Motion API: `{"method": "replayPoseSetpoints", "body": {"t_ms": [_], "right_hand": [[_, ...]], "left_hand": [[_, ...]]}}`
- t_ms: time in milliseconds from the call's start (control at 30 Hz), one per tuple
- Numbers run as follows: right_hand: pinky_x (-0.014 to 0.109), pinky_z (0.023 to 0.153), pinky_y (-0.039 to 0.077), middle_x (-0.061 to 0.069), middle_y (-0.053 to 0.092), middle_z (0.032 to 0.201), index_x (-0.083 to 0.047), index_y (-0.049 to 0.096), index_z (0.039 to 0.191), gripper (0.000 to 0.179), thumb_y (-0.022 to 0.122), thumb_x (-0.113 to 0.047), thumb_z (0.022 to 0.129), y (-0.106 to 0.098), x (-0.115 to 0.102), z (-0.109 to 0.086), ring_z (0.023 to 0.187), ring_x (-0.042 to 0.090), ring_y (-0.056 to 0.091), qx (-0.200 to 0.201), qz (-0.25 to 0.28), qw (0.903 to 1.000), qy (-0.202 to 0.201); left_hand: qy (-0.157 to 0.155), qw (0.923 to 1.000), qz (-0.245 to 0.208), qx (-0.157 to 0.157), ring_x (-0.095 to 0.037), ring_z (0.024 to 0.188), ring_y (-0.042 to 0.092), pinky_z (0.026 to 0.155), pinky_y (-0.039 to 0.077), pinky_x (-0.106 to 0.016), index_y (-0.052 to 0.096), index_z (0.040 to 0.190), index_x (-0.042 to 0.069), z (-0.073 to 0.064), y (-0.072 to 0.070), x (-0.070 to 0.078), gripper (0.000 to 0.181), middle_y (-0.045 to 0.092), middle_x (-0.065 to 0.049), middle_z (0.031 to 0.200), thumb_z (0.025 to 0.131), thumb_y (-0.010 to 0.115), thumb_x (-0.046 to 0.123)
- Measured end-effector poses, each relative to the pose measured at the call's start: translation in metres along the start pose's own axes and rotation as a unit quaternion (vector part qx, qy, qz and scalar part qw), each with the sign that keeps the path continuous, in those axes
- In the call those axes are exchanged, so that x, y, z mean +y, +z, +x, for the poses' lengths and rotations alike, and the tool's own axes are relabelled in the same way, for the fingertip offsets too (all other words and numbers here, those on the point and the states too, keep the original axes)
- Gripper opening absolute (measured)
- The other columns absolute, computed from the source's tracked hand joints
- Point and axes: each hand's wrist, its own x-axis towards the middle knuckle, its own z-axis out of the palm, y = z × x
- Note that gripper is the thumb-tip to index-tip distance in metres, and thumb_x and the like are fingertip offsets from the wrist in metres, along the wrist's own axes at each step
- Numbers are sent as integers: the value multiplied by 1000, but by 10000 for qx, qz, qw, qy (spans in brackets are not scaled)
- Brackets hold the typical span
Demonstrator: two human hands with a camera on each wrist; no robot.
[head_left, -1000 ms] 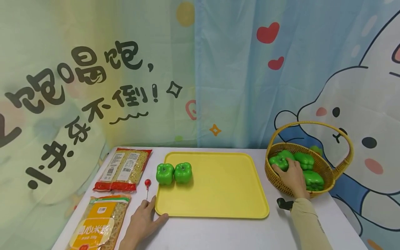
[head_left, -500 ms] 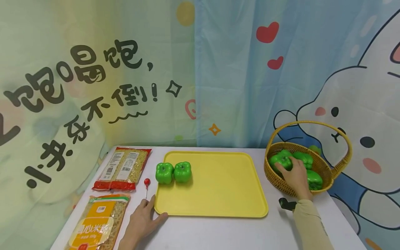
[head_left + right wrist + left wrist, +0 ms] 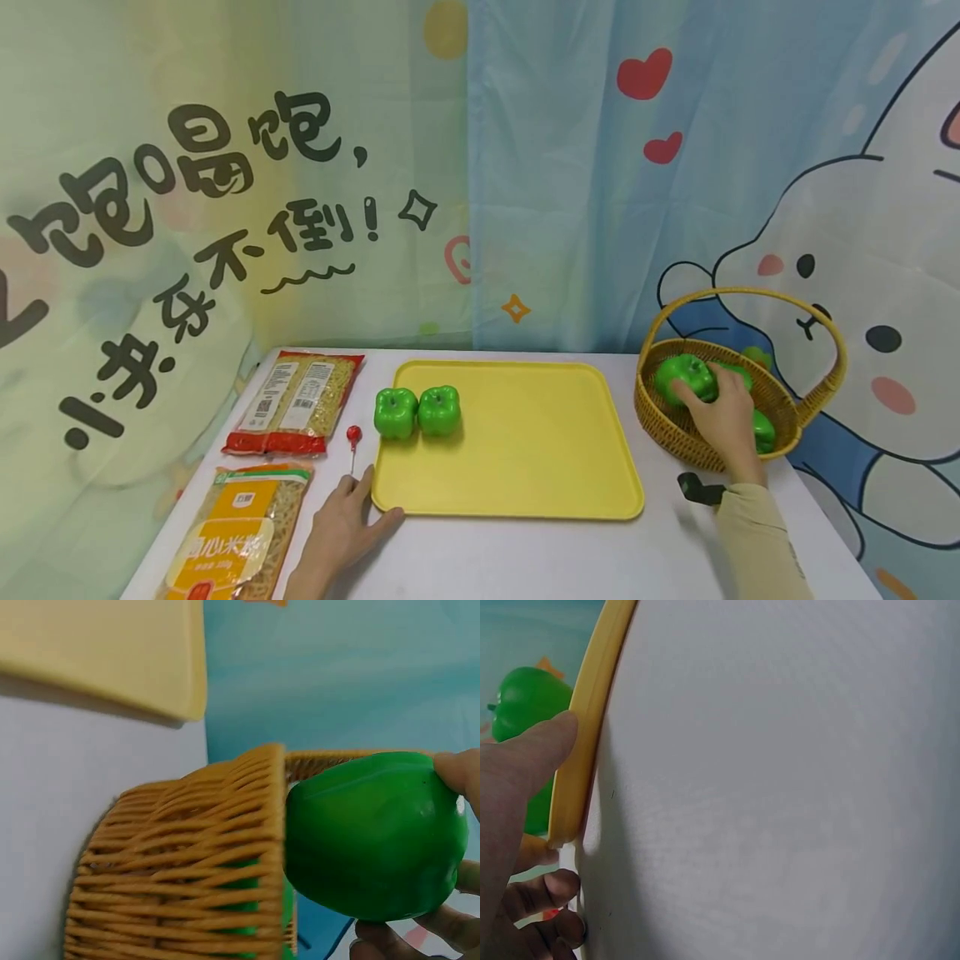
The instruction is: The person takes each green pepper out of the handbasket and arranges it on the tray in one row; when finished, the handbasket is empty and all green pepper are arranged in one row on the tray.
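My right hand (image 3: pixel 726 417) grips a green bell pepper (image 3: pixel 684 377) at the wicker basket (image 3: pixel 678 442). In the right wrist view this bell pepper (image 3: pixel 375 836) shows up at the basket's rim, with the thumb on one side and fingers under the other. More green peppers lie in the basket, partly hidden by the hand. At the near left corner of the yellow tray (image 3: pixel 525 467) rests my left hand (image 3: pixel 341 525); its thumb (image 3: pixel 551 739) lies straight along the rim. Two green bell peppers (image 3: pixel 395 414) stand side by side on the tray's left part.
Two food bags, one red-ended (image 3: pixel 296 404) and one orange (image 3: pixel 240 533), lie at the table's left. A red lollipop (image 3: pixel 354 435) sits between them and the tray. The basket's tall handle (image 3: pixel 742 291) arches over its opening. A printed curtain (image 3: pixel 540 183) hangs behind.
My right hand has taken hold of a bell pepper and raised it slightly, shifting it a little to the right within the basket. The left hand stays at the tray corner.
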Motion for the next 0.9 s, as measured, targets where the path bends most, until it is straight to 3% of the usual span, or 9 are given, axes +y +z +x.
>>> {"method": "replayPoseSetpoints", "body": {"t_ms": [200, 267, 333, 433, 500, 667, 900], "right_hand": [[67, 100, 37, 36, 39, 146, 6, 38, 149, 74, 63, -41, 97, -2, -12, -3, 130, 54, 39, 235, 190, 9990, -341], [55, 92, 46, 35, 42, 143, 7, 41, 147, 71, 64, -39, 97, 1, -16, -3, 125, 51, 44, 269, 197, 9982, -489], [33, 85, 50, 34, 43, 140, 7, 43, 145, 69, 65, -36, 97, 4, -20, -4, 121, 49, 47, 243, 249, 9976, -605], [10, 76, 40, 31, 46, 137, 7, 46, 143, 66, 67, -35, 96, 12, -27, -6, 117, 44, 51, 176, 271, 9967, -745], [12, 79, 42, 30, 47, 136, 6, 47, 143, 65, 68, -33, 95, 19, -32, -8, 114, 42, 53, 112, 300, 9959, -841], [48, 88, 48, 28, 48, 134, 6, 48, 142, 63, 68, -32, 96, 37, -45, -12, 110, 39, 55, -274, 336, 9929, -1110], [44, 89, 56, 24, 49, 137, 3, 46, 145, 65, 68, -34, 96, 65, -60, -16, 111, 38, 59, -1089, 542, 9855, -1181]], "left_hand": [[-11, 10000, 28, -17, -18, 81, 48, 72, 50, -39, 48, 149, 7, 1, -1, 1, 96, 56, -10, 105, 79, 70, 70], [-23, 10000, 19, -6, -18, 81, 48, 73, 50, -40, 48, 149, 7, 1, -1, 2, 95, 56, -10, 105, 79, 71, 69], [-44, 10000, 14, -25, -19, 82, 48, 73, 50, -40, 48, 149, 7, 1, -1, 2, 95, 55, -10, 105, 80, 71, 68], [-46, 10000, -5, -33, -19, 82, 49, 75, 51, -42, 48, 149, 7, 0, -2, 2, 95, 56, -11, 105, 80, 71, 68], [-50, 10000, -11, -41, -19, 82, 49, 75, 52, -43, 48, 149, 7, 0, -2, 2, 95, 56, -11, 105, 80, 71, 68], [-41, 10000, 3, -25, -20, 83, 50, 77, 53, -45, 48, 149, 7, -1, -3, 1, 95, 56, -11, 106, 79, 71, 68], [-77, 9999, 39, -63, -19, 83, 49, 75, 52, -43, 48, 149, 7, -1, -2, 1, 96, 56, -10, 106, 79, 70, 70]]}}
